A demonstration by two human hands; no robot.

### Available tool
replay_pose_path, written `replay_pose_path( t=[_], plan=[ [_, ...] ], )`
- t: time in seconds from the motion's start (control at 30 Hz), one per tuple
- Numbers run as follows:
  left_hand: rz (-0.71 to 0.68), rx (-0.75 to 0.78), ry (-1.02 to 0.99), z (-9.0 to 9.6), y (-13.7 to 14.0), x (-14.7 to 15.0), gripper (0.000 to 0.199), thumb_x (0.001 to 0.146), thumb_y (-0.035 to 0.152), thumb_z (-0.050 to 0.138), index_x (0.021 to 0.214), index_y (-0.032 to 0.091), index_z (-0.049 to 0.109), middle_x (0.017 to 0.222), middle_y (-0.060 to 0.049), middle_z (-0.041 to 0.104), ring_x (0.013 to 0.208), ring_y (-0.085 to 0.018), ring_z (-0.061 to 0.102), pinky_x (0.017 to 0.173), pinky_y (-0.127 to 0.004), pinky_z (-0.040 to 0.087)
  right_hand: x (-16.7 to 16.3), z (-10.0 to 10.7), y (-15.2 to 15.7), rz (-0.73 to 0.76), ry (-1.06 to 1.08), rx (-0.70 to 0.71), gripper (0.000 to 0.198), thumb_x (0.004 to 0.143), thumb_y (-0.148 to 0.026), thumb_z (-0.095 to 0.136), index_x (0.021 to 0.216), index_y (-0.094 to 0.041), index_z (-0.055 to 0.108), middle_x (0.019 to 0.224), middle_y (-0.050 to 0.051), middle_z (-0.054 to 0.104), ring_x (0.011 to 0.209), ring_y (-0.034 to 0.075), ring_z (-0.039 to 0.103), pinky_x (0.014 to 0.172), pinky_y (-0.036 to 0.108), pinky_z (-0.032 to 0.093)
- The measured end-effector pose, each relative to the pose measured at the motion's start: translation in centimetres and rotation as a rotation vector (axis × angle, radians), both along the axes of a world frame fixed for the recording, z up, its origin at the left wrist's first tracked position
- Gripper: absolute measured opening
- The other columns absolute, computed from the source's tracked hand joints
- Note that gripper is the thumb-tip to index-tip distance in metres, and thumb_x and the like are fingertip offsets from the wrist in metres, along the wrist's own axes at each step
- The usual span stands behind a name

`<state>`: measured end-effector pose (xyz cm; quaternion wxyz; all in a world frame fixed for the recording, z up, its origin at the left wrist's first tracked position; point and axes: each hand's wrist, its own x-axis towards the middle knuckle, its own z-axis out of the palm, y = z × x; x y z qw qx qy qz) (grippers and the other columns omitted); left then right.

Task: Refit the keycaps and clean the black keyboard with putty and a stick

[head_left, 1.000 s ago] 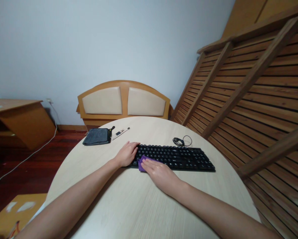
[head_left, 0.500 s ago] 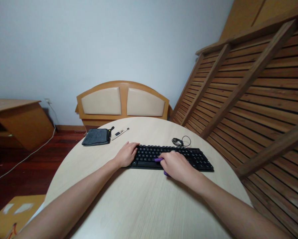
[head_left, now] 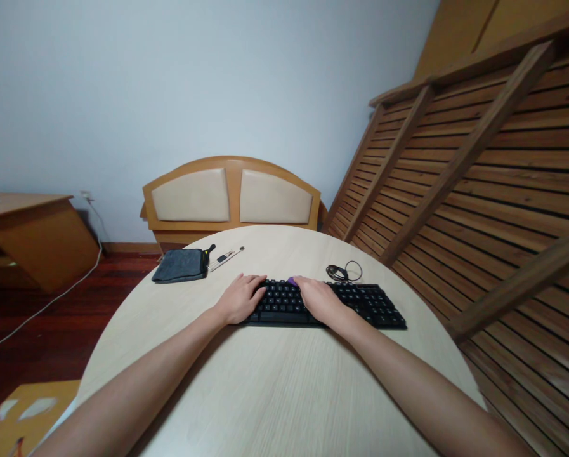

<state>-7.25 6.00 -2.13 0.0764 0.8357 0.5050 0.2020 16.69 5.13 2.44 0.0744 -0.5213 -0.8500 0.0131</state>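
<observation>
A black keyboard [head_left: 284, 304] with pale key markings lies across the round table in front of me. My left hand [head_left: 239, 299] grips its left end, the fingers at the back corner and the thumb over the keys. Over the middle of the keys, my right hand [head_left: 320, 299] is closed on a small purple object [head_left: 292, 280]. Only a bit of purple shows beyond the fingers near the back row, so its kind is hidden. Behind the keyboard's right half lies its coiled black cable [head_left: 337, 273].
On the pale round table [head_left: 284, 387], a dark grey pouch [head_left: 180, 264] lies at the back left beside a thin light-coloured stick-like tool [head_left: 227, 258]. A headboard [head_left: 234, 190] stands behind the table. Wooden slats [head_left: 455, 190] lean along the right; a desk [head_left: 32, 235] is at left.
My right hand has moved the purple object away from me and slightly left, from the front keys to the back rows. My left hand stays on the keyboard's left end.
</observation>
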Motion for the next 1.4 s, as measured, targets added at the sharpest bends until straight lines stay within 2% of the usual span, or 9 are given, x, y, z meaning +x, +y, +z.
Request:
replay_pose_path(
  t=[0.17, 0.53, 0.77, 0.83, 0.93, 1.03, 1.17, 1.27, 1.4],
  plan=[
    [0.027, 0.024, 0.057, -0.1, 0.0, 0.3, 0.054, 0.102, 0.050, 0.034, 0.146, 0.020, 0.047, 0.139, -0.013, 0.059, 0.130, -0.028, 0.053, 0.118, -0.049, 0.026, 0.2, -0.4, -1.0, 0.024, -0.027, 0.026, 0.048, 0.093, -0.002, 0.038, 0.136, -0.012, 0.058, 0.137, 0.018, 0.062, 0.122, 0.025, 0.062, 0.102, 0.035, 0.048],
    [0.030, 0.035, 0.091, -0.3, 0.2, 0.3, 0.055, 0.102, 0.048, 0.033, 0.146, 0.018, 0.048, 0.138, -0.014, 0.059, 0.128, -0.029, 0.054, 0.117, -0.049, 0.029, 0.8, -1.2, -4.0, 0.075, 0.004, 0.062, 0.048, 0.091, 0.001, 0.039, 0.133, -0.010, 0.061, 0.137, 0.017, 0.062, 0.128, 0.024, 0.059, 0.106, 0.037, 0.049],
    [0.030, 0.054, 0.086, -0.4, 0.2, 0.3, 0.054, 0.103, 0.048, 0.033, 0.145, 0.018, 0.049, 0.135, -0.013, 0.061, 0.125, -0.028, 0.056, 0.116, -0.048, 0.030, 0.4, -1.0, -6.8, 0.080, -0.098, 0.053, 0.050, 0.088, 0.004, 0.040, 0.131, -0.010, 0.061, 0.136, 0.019, 0.063, 0.128, 0.024, 0.058, 0.103, 0.036, 0.051],
    [0.029, 0.049, 0.087, -0.4, 0.2, 0.3, 0.054, 0.103, 0.048, 0.033, 0.145, 0.018, 0.049, 0.136, -0.014, 0.061, 0.126, -0.029, 0.056, 0.116, -0.048, 0.029, 0.1, -0.3, -7.7, 0.053, -0.137, 0.026, 0.049, 0.088, 0.004, 0.040, 0.129, -0.010, 0.063, 0.132, 0.019, 0.065, 0.121, 0.025, 0.063, 0.098, 0.035, 0.053],
    [0.027, 0.035, 0.101, -0.3, 0.2, 0.3, 0.054, 0.103, 0.046, 0.033, 0.146, 0.017, 0.048, 0.136, -0.014, 0.060, 0.127, -0.029, 0.055, 0.117, -0.049, 0.028, -0.2, 1.5, -8.4, 0.005, -0.169, -0.075, 0.046, 0.087, 0.003, 0.040, 0.120, -0.012, 0.068, 0.113, 0.016, 0.074, 0.099, 0.027, 0.073, 0.083, 0.036, 0.057],
    [0.022, 0.029, 0.112, -0.1, 0.1, 0.2, 0.055, 0.103, 0.046, 0.032, 0.146, 0.016, 0.047, 0.137, -0.015, 0.059, 0.128, -0.029, 0.054, 0.117, -0.049, 0.028, -0.1, 3.3, -7.3, -0.051, -0.122, -0.083, 0.041, 0.092, -0.004, 0.040, 0.115, -0.016, 0.072, 0.101, 0.014, 0.077, 0.096, 0.028, 0.073, 0.083, 0.037, 0.054],
    [0.022, 0.027, 0.109, -0.1, 0.1, 0.2, 0.056, 0.103, 0.048, 0.032, 0.146, 0.016, 0.047, 0.137, -0.015, 0.059, 0.128, -0.029, 0.054, 0.117, -0.049, 0.028, -0.1, 4.3, -3.8, -0.165, -0.064, 0.045, 0.038, 0.096, -0.008, 0.038, 0.116, -0.014, 0.069, 0.104, 0.015, 0.075, 0.099, 0.027, 0.072, 0.085, 0.035, 0.052],
    [0.026, 0.020, 0.114, -0.1, 0.1, 0.2, 0.055, 0.103, 0.048, 0.032, 0.147, 0.017, 0.046, 0.137, -0.015, 0.059, 0.128, -0.029, 0.054, 0.117, -0.049, 0.028, -0.5, 3.1, -1.4, -0.126, -0.010, 0.155, 0.045, 0.094, -0.002, 0.035, 0.132, -0.010, 0.058, 0.126, 0.017, 0.068, 0.115, 0.026, 0.065, 0.096, 0.034, 0.049],
    [0.020, 0.014, 0.128, 0.0, 0.1, 0.2, 0.056, 0.103, 0.047, 0.031, 0.148, 0.016, 0.045, 0.138, -0.015, 0.058, 0.129, -0.029, 0.053, 0.118, -0.049, 0.027, -1.4, 0.5, -0.3, -0.006, -0.016, 0.113, 0.045, 0.096, -0.002, 0.034, 0.133, -0.012, 0.058, 0.136, 0.017, 0.062, 0.127, 0.022, 0.058, 0.104, 0.032, 0.046]
  ],
)
